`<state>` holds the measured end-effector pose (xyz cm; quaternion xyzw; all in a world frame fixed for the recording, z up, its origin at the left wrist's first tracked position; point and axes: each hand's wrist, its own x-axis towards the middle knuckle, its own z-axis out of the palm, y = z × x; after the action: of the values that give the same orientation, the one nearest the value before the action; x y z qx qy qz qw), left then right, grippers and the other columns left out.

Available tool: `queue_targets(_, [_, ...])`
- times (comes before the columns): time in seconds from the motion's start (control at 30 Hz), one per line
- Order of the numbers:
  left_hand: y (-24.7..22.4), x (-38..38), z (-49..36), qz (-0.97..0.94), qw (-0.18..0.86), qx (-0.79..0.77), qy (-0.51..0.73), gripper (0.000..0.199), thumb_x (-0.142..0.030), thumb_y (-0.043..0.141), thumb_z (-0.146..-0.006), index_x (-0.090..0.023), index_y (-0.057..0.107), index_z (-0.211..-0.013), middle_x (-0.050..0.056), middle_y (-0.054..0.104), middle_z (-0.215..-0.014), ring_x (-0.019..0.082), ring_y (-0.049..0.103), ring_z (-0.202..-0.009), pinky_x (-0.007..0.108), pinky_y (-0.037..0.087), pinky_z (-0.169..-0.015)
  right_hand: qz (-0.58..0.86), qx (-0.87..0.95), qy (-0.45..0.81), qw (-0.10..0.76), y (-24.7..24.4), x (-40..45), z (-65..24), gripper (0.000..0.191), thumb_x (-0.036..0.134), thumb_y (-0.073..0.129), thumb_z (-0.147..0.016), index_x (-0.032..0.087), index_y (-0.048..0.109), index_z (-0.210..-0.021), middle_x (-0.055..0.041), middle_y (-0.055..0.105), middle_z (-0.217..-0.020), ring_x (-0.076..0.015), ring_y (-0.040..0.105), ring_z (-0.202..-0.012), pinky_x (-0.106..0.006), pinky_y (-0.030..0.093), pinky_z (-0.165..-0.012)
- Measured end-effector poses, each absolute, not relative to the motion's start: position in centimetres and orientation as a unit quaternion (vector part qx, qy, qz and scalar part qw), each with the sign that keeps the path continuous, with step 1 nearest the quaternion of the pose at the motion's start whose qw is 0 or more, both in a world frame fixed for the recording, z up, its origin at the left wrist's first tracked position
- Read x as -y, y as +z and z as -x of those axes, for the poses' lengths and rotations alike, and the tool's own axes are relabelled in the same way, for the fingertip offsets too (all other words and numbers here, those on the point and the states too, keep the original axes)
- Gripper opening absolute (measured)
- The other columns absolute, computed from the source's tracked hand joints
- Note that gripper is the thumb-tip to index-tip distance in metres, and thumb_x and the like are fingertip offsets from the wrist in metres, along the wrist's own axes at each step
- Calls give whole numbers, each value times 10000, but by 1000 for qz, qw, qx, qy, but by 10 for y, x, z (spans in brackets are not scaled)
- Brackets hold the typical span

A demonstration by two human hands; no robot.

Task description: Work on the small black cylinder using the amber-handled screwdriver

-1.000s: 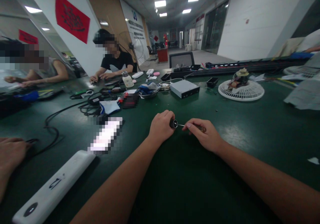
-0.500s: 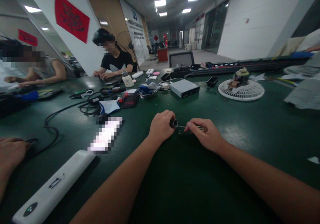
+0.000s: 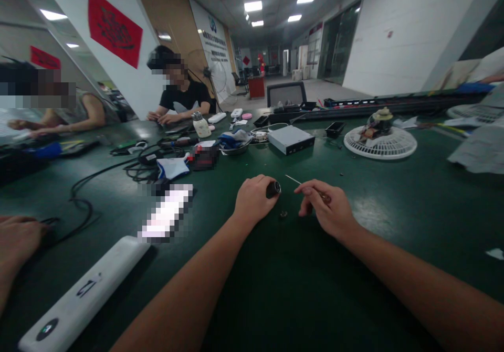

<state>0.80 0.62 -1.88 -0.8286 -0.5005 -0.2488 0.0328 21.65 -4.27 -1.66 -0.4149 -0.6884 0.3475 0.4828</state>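
Left hand (image 3: 254, 201) curls around a black cylinder (image 3: 273, 189); right hand (image 3: 326, 208) fingers pinch a metal pick (image 3: 293, 180) above open green matting (image 3: 299, 268).

White bar (image 3: 81, 294): dark marking, too small to read
Red banner (image 3: 115, 28): black characters, unreadable
Wall sign (image 3: 208, 42): blue logo, blurred text, unreadable

Panel lights (image 3: 252, 6) line a long white hall (image 3: 405, 32) (glass doors (image 3: 338, 40) at right).

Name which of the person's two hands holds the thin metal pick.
The right hand, pinching the metal pick by its brown end; the left hand grips a short black cylinder.
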Motion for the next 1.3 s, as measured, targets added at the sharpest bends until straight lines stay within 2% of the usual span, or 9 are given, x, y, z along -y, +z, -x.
queue_targets(0.1, [-20, -7, -9, 821, 42, 512, -248, 251, -330, 653, -899, -207, 660, -1118, 64, 712, -1043, 233, 649, -956, 369, 475, -855, 428, 751, 289, 412, -16, 43, -212, 172, 352, 582, -982, 218, 672, -922, -14, 722, -794, -162, 652, -677, -304, 488, -652])
queue_targets(0.17, [-21, -7, -10, 816, 45, 522, -245, 272, -349, 654, -905, -205, 657, -1135, 69, 721, -1052, 244, 655, -967, 377, 475, -863, 427, 783, 263, 369, -17, 42, -210, 59, 288, 660, -929, 232, 655, -945, -19, 728, -899, -183, 671, -789, -334, 506, -741])
queue_targets(0.27, [-21, -7, -10, 803, 53, 545, -236, 294, -412, 625, -926, -215, 648, -1144, 73, 728, -980, 251, 664, -906, 381, 479, -821, 417, 804, 263, 333, -21, 40, -209, 96, 231, 690, -896, 242, 614, -954, -40, 722, -1027, -215, 679, -927, -383, 519, -836])
queue_targets(0.37, [-22, -7, -9, 788, 65, 569, -223, 314, -469, 584, -943, -228, 635, -1136, 71, 719, -890, 253, 665, -825, 370, 476, -756, 411, 811, 271, 316, -23, 39, -210, 100, 211, 674, -905, 245, 589, -944, -41, 720, -1029, -222, 680, -952, -400, 524, -848])
queue_targets(0.5, [-24, -8, -9, 781, 67, 581, -219, 289, -471, 587, -937, -226, 624, -1086, 73, 721, -884, 261, 674, -826, 358, 472, -727, 404, 812, 291, 304, -24, 39, -211, 112, 182, 656, -909, 242, 568, -944, -38, 722, -1027, -224, 685, -975, -402, 526, -846])
queue_targets(0.67, [-22, -8, -9, 789, 54, 568, -226, 250, -352, 650, -895, -234, 608, -1112, 61, 732, -930, 261, 685, -857, 365, 475, -758, 400, 806, 304, 313, -23, 39, -210, 203, 146, 714, -850, 241, 558, -941, -17, 723, -1011, -207, 684, -949, -383, 518, -841])
queue_targets(0.8, [-21, -8, -9, 803, 41, 548, -232, 327, -182, 662, -836, -226, 600, -1153, 56, 735, -990, 261, 684, -914, 380, 476, -817, 408, 801, 310, 310, -20, 40, -211, 251, 133, 749, -812, 236, 566, -949, 2, 708, -941, -168, 660, -806, -327, 505, -729])
queue_targets(0.93, [-21, -8, -8, 820, 40, 515, -245, 392, -94, 625, -801, -222, 603, -1170, 44, 726, -1085, 257, 667, -967, 398, 464, -880, 410, 799, 312, 311, -18, 40, -211, 259, 126, 752, -804, 234, 565, -946, 20, 685, -885, -147, 631, -729, -288, 480, -641])
queue_targets(1.3, [-18, -7, -8, 840, 67, 463, -276, 367, -40, 614, -761, -218, 651, -1080, 32, 718, -1028, 245, 618, -1010, 429, 411, -979, 423, 746, 259, 443, -23, 35, -212, 266, 93, 698, -823, 246, 484, -861, 0, 716, -935, -185, 684, -844, -346, 531, -771])
